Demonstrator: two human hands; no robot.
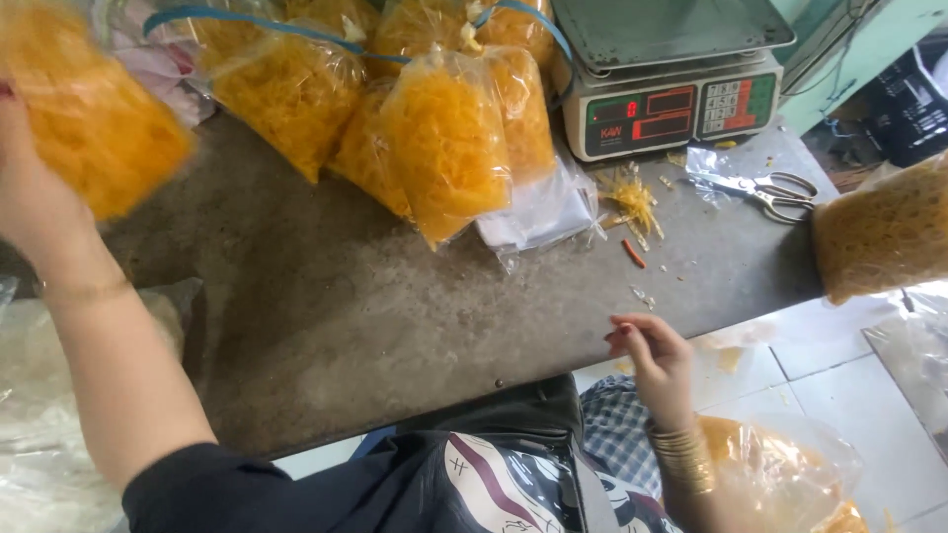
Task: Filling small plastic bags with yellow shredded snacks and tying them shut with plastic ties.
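Concrete tabletop [326,306] is spread between the two hands. Beyond it, ahead of both hands, filled bags [449,143] of yellow shreds are piled in a heap. A weighing scale [671,84] is seen ahead of the right hand, with scissors [765,190] lying just to its right on the table. One blurred bag of yellow shreds [84,109] is gripped by the left hand [30,197], raised at the far left. The right hand [652,355] is held at the near table edge, loosely curled and holding nothing, gold bangles [683,459] worn on its wrist. A small orange scrap [633,254] lies ahead of it.
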